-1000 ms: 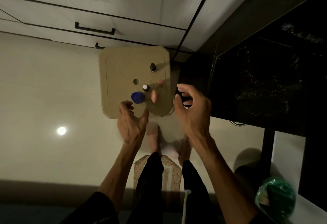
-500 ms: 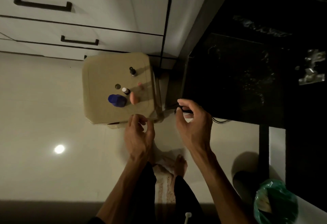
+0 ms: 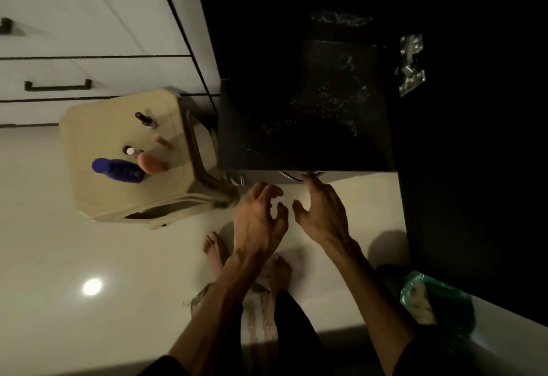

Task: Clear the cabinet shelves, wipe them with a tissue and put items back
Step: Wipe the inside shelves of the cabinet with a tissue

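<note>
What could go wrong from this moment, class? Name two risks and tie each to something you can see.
1. The blue bottle and the smaller bottles stand crowded on the stool, which sits close to the person's left hand; a bump could topple them.
2. The dark shelf is poorly lit, so the right hand reaching at its edge may miss or knock unseen items.

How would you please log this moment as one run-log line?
left hand: empty, loosely curled | right hand: empty, fingertips at dark cabinet edge | blue plastic bottle: on beige plastic stool
</note>
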